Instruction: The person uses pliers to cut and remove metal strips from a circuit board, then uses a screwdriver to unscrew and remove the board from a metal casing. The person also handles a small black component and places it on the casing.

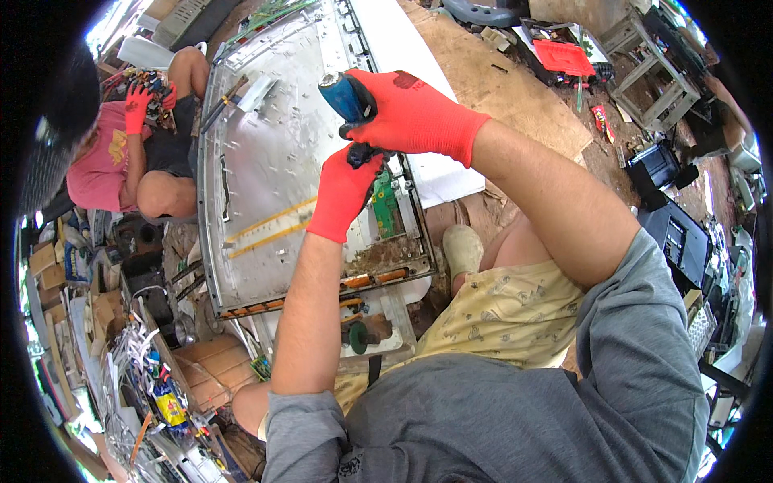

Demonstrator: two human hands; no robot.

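And here the blue-and-black tool (340,98) is held above the metal panel (278,165), near its right edge, wrapped in the right hand (419,113)! Just below, the left hand (346,191) is curled at the black part (359,154) under the tool; whether that part is gripped cannot be told. The green circuit board (387,208) is seen beside the left wrist, toward the panel's near right corner. Yellow strips (272,226) are laid across the panel, and beyond its left edge a co-worker (109,165) is seated.
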